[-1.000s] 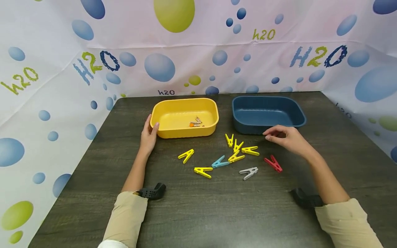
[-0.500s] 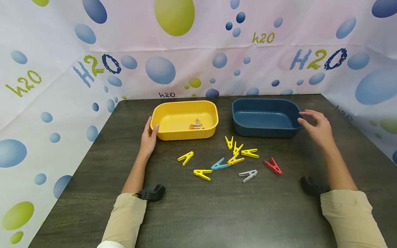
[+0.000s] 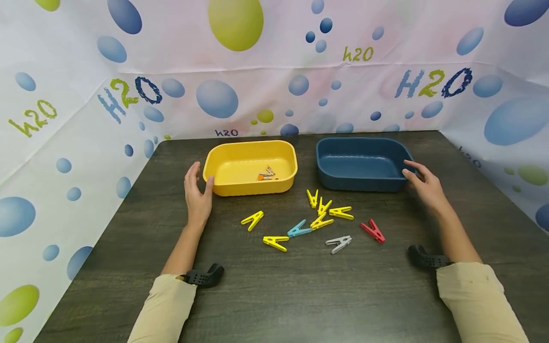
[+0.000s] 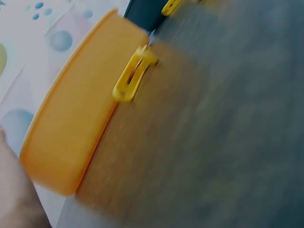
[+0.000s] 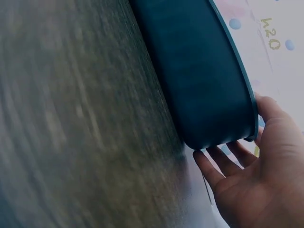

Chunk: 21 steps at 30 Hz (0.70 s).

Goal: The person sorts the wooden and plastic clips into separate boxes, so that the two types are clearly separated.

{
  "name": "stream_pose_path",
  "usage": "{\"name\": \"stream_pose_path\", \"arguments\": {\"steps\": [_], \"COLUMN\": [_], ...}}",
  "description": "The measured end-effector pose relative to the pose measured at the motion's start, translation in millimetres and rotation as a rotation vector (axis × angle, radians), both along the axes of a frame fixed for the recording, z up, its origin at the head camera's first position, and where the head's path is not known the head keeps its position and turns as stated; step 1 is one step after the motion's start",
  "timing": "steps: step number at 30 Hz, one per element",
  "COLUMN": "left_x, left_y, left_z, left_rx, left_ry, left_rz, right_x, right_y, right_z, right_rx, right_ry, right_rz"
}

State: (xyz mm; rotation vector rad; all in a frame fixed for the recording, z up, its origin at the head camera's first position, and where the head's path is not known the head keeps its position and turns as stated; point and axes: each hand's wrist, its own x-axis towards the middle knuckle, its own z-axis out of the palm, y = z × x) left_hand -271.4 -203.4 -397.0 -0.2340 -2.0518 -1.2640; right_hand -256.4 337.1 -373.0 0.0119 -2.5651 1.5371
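At the left end of the yellow bin [image 3: 253,187], my left hand [image 3: 198,202] has its fingers spread and relaxed. The fingers stand off the wall, and the thumb tip is close to the front left corner. My right hand [image 3: 429,190] reaches the right end of the blue bin [image 3: 364,183]. In the right wrist view its fingertips rest along the blue bin's end wall, with one digit at the rim. Small metallic and orange items [image 3: 267,175] lie inside the yellow bin, too small to tell apart.
In front of the bins lie several yellow clothespins [image 3: 340,212], a light blue clothespin [image 3: 299,229], a grey clothespin [image 3: 339,244] and a red clothespin [image 3: 373,231]. A printed sheet [image 3: 266,71] hangs behind the dark table [image 3: 300,295].
My right hand has swung from in front of the blue bin to its right end. My left hand has loosened from the yellow bin and drawn slightly left. The clothespins stay put.
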Motion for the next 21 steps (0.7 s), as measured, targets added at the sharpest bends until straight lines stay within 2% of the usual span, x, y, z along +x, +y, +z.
{"name": "stream_pose_path", "arguments": {"steps": [2,4,6,7,9,11,13,15,17,19,21], "left_x": [3.6,8.2,14.5,17.9,24.6,30.7,35.0,37.7,38.8,38.9,38.8], "left_y": [6.9,14.5,21.6,24.7,29.4,32.4,33.8,34.5,34.8,34.8,34.5], "left_z": [1.9,3.2,3.5,3.2,1.7,0.4,-0.2,0.1,0.6,0.9,0.5], "left_rx": [-0.02,-0.043,-0.092,-0.128,-0.213,-0.325,-0.432,-0.537,-0.609,-0.644,-0.661], "left_ry": [0.185,0.334,0.416,0.424,0.356,0.199,0.005,-0.168,-0.287,-0.348,-0.356], "left_rz": [0.024,-0.003,-0.082,-0.141,-0.281,-0.395,-0.456,-0.462,-0.453,-0.447,-0.453], "right_x": [-0.9,-1.7,-2.1,-2.4,-2.6,-2.5,-2.7,-3.2,-3.7,-3.9,-3.7], "right_y": [0,1,1,1,1,1,1,1,1,0,-1], "right_z": [-1.3,-2.6,-3.6,-3.8,-3.8,-3.2,-2.9,-3.4,-3.8,-4.4,-4.4], "right_rx": [-0.026,-0.041,-0.044,-0.048,-0.054,-0.045,-0.039,-0.034,-0.032,-0.038,-0.041], "right_ry": [0.006,0.007,0.007,0.009,0.01,0.007,-0.001,-0.005,-0.011,-0.011,-0.011], "right_rz": [-0.004,-0.006,-0.007,-0.006,-0.008,-0.01,-0.018,-0.02,-0.026,-0.027,-0.029]}}
